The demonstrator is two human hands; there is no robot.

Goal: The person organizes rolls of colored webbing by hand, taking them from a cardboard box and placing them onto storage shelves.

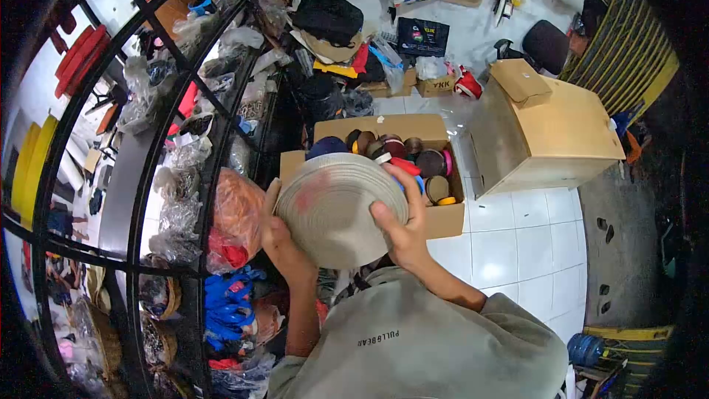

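A large coiled roll of beige webbing (340,210) with a reddish smudge on its flat face is held up in front of my chest. My left hand (279,240) is wrapped around its left edge. On the opposite side my right hand (406,225) grips the rim, thumb on the flat face and fingers partly behind it. Just beyond the roll is an open cardboard box (380,127) with several smaller webbing rolls in it, dark, brown, red and yellow ones among them. The roll hides part of the box.
At the left stands a black metal rack (203,199) loaded with plastic-wrapped goods and a blue bundle (229,307). A wooden cabinet (539,129) stands right of the box on white tiles (502,244). Bags and a black pile (329,15) lie farther back.
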